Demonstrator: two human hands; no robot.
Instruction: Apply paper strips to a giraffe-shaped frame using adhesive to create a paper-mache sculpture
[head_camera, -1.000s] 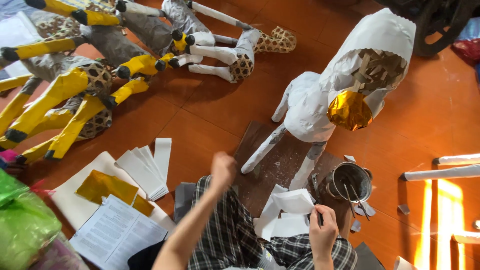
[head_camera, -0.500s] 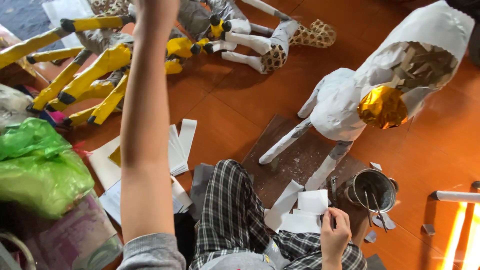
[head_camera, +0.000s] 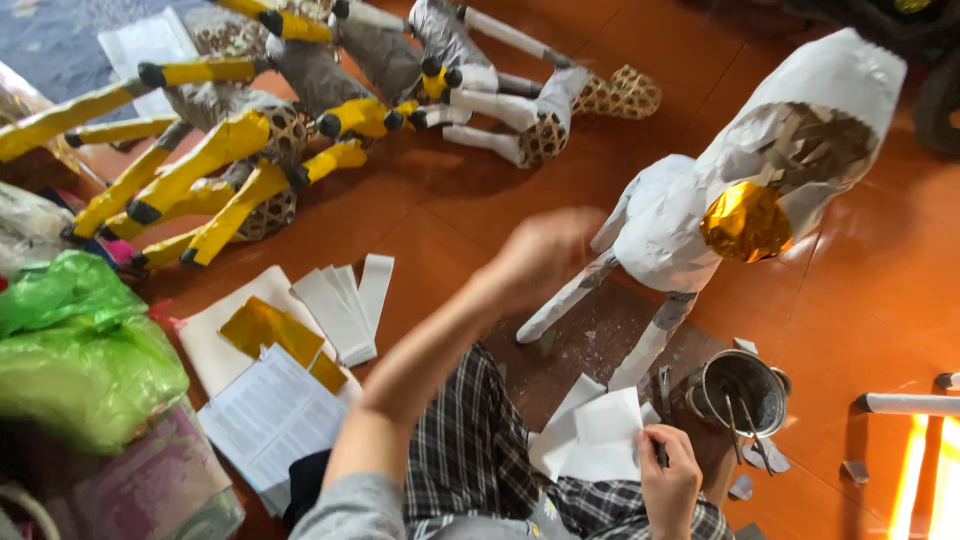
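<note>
Orange floor; blurred left hand (head_camera: 545, 250) hides its grip near paper animal (head_camera: 720, 200).

A single head-worn camera looks steeply down from above the seated person's lap onto the orange floor (head_camera: 450, 215). It faces forward and slightly left, at close range: the person's checked trousers (head_camera: 470, 440) fill the bottom edge, the white paper animal figure (head_camera: 680, 220) stands just ahead at right, and the yellow-legged figures (head_camera: 220, 160) lie farther off at upper left.
</note>
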